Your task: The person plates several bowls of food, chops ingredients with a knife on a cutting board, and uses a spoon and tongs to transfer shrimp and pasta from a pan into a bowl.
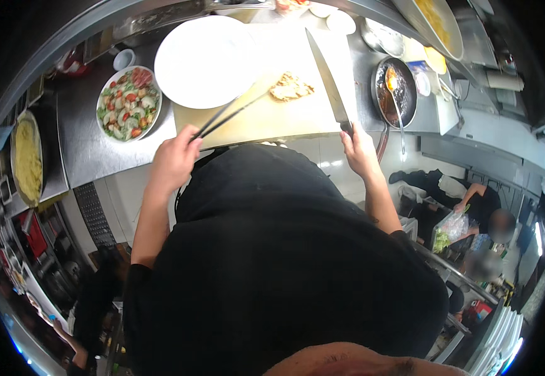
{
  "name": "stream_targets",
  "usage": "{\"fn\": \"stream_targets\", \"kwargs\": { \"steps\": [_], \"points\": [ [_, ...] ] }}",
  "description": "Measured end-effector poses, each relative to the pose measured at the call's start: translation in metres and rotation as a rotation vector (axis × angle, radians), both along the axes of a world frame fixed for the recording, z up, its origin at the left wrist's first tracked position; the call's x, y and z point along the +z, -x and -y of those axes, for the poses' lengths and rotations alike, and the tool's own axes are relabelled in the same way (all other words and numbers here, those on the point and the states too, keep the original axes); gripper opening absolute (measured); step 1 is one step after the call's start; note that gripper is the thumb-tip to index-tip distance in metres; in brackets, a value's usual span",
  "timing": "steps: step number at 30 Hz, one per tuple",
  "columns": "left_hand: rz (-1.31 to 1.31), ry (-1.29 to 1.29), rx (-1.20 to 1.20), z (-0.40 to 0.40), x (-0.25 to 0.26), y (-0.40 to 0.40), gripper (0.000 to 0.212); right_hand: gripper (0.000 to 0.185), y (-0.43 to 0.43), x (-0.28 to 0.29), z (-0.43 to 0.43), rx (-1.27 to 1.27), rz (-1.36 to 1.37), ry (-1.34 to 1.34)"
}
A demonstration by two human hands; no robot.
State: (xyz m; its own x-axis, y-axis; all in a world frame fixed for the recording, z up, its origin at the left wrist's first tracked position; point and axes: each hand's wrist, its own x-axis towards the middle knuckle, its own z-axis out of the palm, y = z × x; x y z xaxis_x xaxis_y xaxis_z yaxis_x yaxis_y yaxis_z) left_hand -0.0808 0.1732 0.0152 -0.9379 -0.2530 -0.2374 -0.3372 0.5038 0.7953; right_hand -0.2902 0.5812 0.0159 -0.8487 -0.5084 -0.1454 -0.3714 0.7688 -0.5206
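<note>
My left hand point(174, 157) grips a slim dark two-pronged utensil point(220, 120), either tongs or chopsticks. Its prongs spread apart, one reaching towards a browned piece of cooked food point(292, 88), likely meat; contact is unclear. In my right hand point(360, 148) is the dark handle of a chef's knife point(331, 84), its long blade pointing away over the pale cutting board point(263, 123). The food lies on the board between the utensil and the blade. A large round white plate point(202, 61) rests over the board's left part, just beyond my left hand.
Left stands a bowl of salad point(129, 110) with a small white cup point(124, 59) behind. Right are a frying pan point(401, 113) holding a sauced spoon point(391, 82) and metal bowls point(385, 40). Shelving overhangs the counter point(112, 160). A person point(474, 197) handles bagged greens at right.
</note>
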Motion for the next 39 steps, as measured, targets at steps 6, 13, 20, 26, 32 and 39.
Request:
{"fn": "stream_targets", "kwargs": {
  "steps": [6,13,20,26,32,39],
  "points": [
    [-0.007,0.348,-0.206,-0.015,-0.005,0.042,0.016,0.044,0.007,-0.039,0.026,0.131,-0.319,-0.15],
    [0.111,0.419,-0.193,-0.011,-0.005,0.047,0.018,0.039,0.023,-0.005,0.082,0.137,-0.072,-0.381],
    [0.098,0.394,-0.204,-0.011,-0.006,0.053,0.018,0.033,0.028,-0.075,0.091,0.043,-0.256,-0.212],
    [0.053,0.393,-0.23,-0.01,-0.006,0.055,0.019,0.033,0.021,-0.084,0.087,0.091,-0.421,-0.229],
    [0.02,0.42,-0.24,0.001,-0.015,0.052,0.02,0.038,0.027,-0.046,0.112,0.119,-0.24,-0.344],
    [-0.067,0.423,-0.267,0.006,-0.018,0.053,0.021,0.043,0.01,-0.08,0.122,0.078,-0.619,-0.231]
  ]
}}
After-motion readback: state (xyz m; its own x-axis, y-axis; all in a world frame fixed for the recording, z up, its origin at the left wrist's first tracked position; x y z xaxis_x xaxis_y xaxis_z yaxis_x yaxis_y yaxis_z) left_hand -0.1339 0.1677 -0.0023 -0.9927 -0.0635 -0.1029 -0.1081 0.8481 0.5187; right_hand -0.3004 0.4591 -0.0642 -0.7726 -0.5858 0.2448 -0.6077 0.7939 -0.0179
